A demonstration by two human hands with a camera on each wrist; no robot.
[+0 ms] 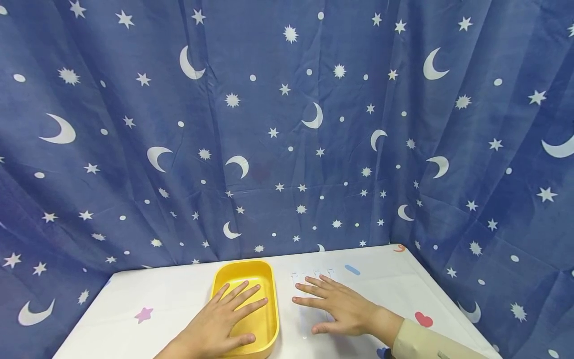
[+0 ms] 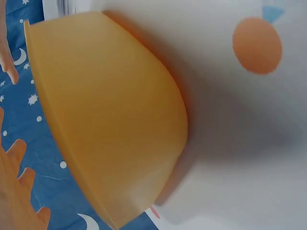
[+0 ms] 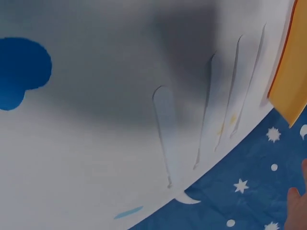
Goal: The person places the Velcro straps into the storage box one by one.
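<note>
My left hand (image 1: 219, 319) is spread with straight fingers above a yellow rectangular tray (image 1: 274, 311) with rounded corners. It overlaps the tray's near left part in the head view, and nothing is in its grasp. To the right of the tray, my right hand (image 1: 343, 306) is also spread, palm down, its fingers pointing left. Beneath it lie several slim, pale, see-through strips (image 3: 165, 124) with rounded ends, side by side on the white tabletop. In the head view my right hand hides most of them; only their far ends (image 1: 317, 272) show beyond the fingers.
The white table covering (image 1: 170, 289) carries printed shapes, among them a pink star (image 1: 144, 314) and a red heart (image 1: 423, 319). A blue curtain (image 1: 269, 124) with moons and stars hangs behind the table and along its right side.
</note>
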